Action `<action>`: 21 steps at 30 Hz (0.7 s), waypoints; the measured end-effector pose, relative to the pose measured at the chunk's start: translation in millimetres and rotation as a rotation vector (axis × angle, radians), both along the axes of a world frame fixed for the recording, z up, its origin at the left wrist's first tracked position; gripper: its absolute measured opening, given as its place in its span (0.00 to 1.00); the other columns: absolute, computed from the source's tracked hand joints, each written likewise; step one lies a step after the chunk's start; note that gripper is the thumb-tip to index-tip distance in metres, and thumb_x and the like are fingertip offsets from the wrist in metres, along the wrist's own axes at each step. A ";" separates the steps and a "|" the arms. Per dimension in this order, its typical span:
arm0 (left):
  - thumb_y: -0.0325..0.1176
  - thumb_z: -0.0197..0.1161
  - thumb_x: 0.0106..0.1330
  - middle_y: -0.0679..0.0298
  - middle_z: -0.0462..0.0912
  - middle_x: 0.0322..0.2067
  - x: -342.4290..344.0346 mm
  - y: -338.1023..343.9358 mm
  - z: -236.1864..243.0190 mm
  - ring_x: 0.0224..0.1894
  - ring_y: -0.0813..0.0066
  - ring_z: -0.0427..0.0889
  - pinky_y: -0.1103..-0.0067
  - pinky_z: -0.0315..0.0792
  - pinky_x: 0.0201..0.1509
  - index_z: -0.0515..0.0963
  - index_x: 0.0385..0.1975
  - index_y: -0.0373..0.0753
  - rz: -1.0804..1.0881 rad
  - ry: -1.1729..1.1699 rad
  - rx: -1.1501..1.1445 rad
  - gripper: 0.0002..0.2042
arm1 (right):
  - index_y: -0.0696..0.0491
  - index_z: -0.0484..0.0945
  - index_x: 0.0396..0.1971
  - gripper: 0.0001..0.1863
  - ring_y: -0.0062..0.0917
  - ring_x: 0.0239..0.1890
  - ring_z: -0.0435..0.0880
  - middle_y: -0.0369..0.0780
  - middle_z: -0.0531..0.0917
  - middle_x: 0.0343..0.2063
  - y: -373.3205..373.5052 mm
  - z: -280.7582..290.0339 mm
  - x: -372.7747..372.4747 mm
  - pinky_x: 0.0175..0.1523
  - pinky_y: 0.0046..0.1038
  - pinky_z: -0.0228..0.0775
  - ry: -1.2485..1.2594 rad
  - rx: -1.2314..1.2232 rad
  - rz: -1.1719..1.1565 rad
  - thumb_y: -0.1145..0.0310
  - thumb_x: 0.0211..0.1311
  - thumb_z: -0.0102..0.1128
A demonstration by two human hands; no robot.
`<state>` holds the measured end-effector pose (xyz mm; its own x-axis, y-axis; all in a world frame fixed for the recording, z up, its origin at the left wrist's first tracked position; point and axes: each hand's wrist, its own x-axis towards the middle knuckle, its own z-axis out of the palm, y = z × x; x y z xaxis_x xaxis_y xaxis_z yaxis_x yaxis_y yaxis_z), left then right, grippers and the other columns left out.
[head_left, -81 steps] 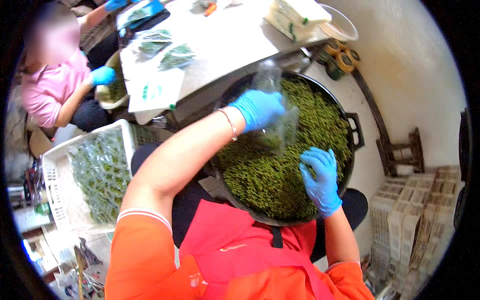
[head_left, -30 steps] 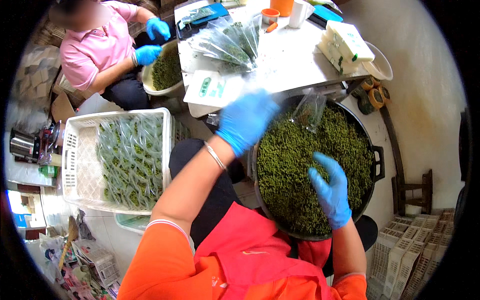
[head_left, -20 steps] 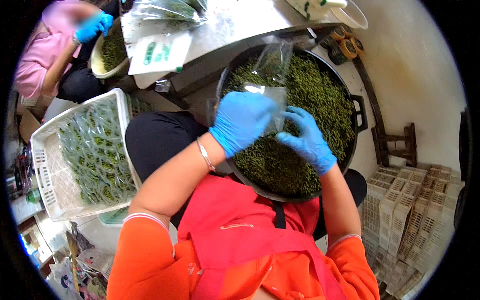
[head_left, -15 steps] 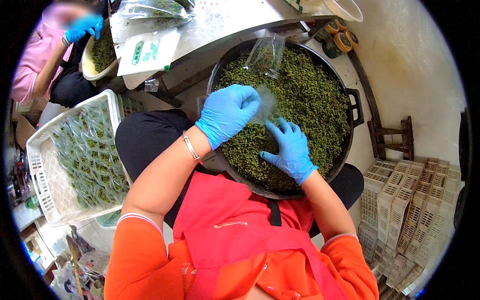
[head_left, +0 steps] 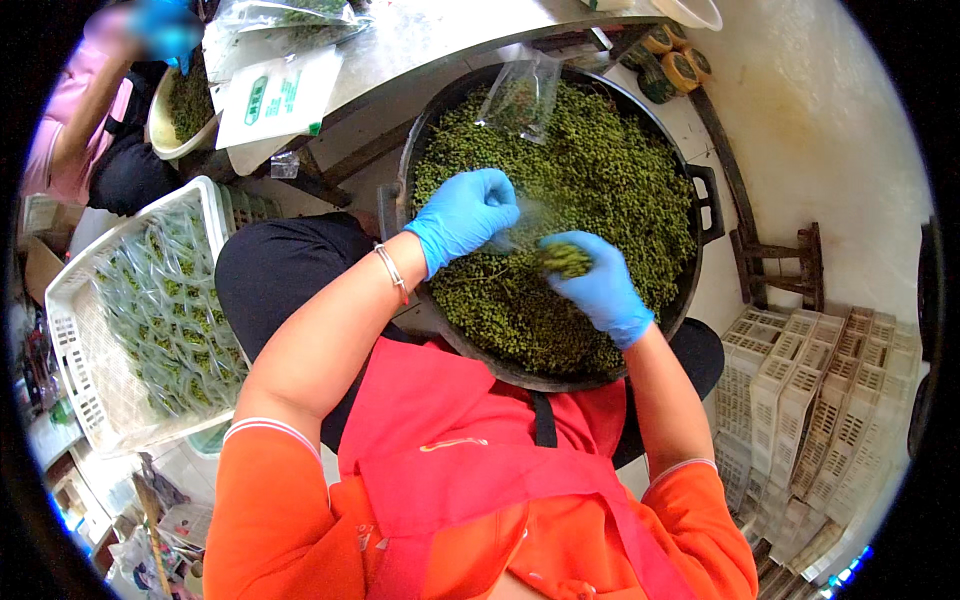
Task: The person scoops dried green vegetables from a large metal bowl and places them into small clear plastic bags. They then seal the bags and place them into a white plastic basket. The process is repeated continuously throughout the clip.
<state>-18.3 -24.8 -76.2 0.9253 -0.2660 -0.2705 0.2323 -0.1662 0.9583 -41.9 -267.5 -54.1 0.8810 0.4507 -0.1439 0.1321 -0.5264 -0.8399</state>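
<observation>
My blue-gloved left hand is closed in a pinch on a small clear plastic bag, blurred over the heap. In my blue-gloved right hand, curled fingers cup a clump of green peppercorns, close to the bag. Both hands are above a large black pan set between my knees. It is heaped with small green peppercorns on stalks. Another clear plastic bag lies on the far part of the heap.
At left, a white plastic crate holds rows of filled clear bags. Beyond the pan is a table with flat printed bags. Stacked crates stand at right. A co-worker in pink sits far left beside a bowl.
My right hand has gone from resting spread on the heap to lifted and closed around a clump of peppercorns. My left hand keeps its pinch on the bag. The co-worker's hands have moved up.
</observation>
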 end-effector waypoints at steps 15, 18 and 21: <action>0.28 0.65 0.66 0.67 0.80 0.32 -25.5 -24.5 5.3 0.32 0.83 0.79 0.81 0.76 0.39 0.75 0.38 0.36 0.143 -0.059 -0.102 0.06 | 0.53 0.82 0.45 0.17 0.41 0.41 0.84 0.48 0.82 0.39 39.2 49.1 9.7 0.48 0.34 0.78 -0.269 -0.490 -0.002 0.65 0.56 0.72; 0.28 0.66 0.66 0.68 0.80 0.32 -26.9 -24.6 9.2 0.34 0.84 0.79 0.83 0.76 0.39 0.75 0.39 0.36 0.162 -0.113 -0.019 0.07 | 0.54 0.79 0.50 0.23 0.42 0.46 0.84 0.50 0.82 0.43 44.8 50.3 1.1 0.50 0.35 0.77 -0.296 -0.456 0.012 0.62 0.56 0.72; 0.26 0.66 0.66 0.69 0.80 0.32 -23.1 -19.9 7.6 0.35 0.85 0.78 0.83 0.75 0.39 0.77 0.39 0.36 0.211 -0.092 -0.234 0.06 | 0.57 0.73 0.58 0.32 0.41 0.50 0.84 0.51 0.82 0.51 33.4 52.1 1.9 0.54 0.34 0.76 -0.264 -0.175 -0.127 0.60 0.56 0.73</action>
